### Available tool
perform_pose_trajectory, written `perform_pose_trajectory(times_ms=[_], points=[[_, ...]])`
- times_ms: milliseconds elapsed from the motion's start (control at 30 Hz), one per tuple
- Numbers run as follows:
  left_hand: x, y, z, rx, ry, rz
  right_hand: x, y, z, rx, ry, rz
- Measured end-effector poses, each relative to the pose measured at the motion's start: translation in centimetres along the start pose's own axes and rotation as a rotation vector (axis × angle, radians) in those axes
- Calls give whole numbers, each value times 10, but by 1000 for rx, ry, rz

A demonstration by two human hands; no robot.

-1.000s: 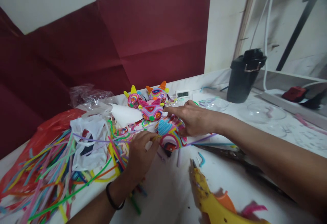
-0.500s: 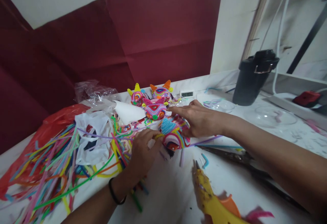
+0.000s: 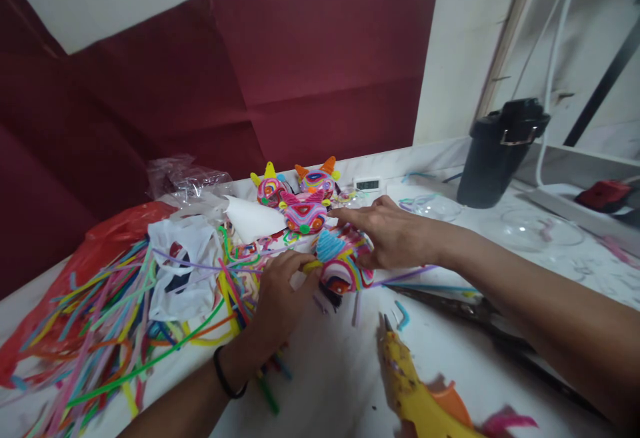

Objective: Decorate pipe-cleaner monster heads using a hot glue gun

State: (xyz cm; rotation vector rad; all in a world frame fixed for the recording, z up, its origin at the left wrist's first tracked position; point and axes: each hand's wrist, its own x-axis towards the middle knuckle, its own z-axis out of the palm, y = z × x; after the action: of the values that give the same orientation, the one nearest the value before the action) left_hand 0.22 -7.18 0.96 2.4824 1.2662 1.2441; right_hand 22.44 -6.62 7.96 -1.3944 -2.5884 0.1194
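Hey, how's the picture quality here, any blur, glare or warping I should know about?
Head view: dim, soft indoor light with no harsh glare; the wall edge and cables at top right lean from wide-angle warping; the glue gun at the bottom edge looks soft; both hands and the ornament are reasonably sharp.

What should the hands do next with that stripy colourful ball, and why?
Probably the left hand should press its yellow strip down against the ball, because the strip's end already touches the ball's side while the right hand steadies it.
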Motion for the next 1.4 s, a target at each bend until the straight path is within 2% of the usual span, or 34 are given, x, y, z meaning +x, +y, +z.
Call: perform_pose_trajectory(times_ms=[700,1400], points=[[0,-1,-1,11,33,46,1,0,0,-15,0,5],[1,2,-1,11,2,55,0,-2,-1,1,4,-2]])
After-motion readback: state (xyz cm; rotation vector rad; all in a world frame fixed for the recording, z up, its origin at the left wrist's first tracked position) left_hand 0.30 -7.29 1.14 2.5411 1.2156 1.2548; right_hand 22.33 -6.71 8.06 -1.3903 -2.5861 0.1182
